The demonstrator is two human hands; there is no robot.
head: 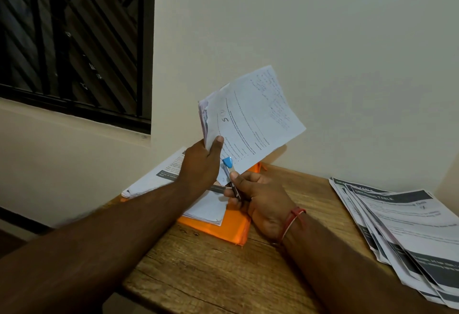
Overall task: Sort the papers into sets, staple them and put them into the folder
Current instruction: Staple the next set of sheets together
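Left hand [202, 162] grips thin crumpled papers [250, 122]; right hand [258, 197] holds blue-tipped stapler [229, 172].

I see paper set [250, 120] raised, tilted, blue-tipped stapler [229, 172] at its lower corner. Below, orange folder [223, 229] flat, printed sheets [159, 174] atop. Loose stack [402, 229] fanned at right.

Head view. Both forearms are bare along their whole visible length. Right wrist: red thread bracelet [293, 221], several strands wound together with one paler strand among them, lying slantwise across the wrist just behind the right hand [260, 202]. Left hand [201, 162]: thumbnail trimmed short. Knuckle detail too dim to record.
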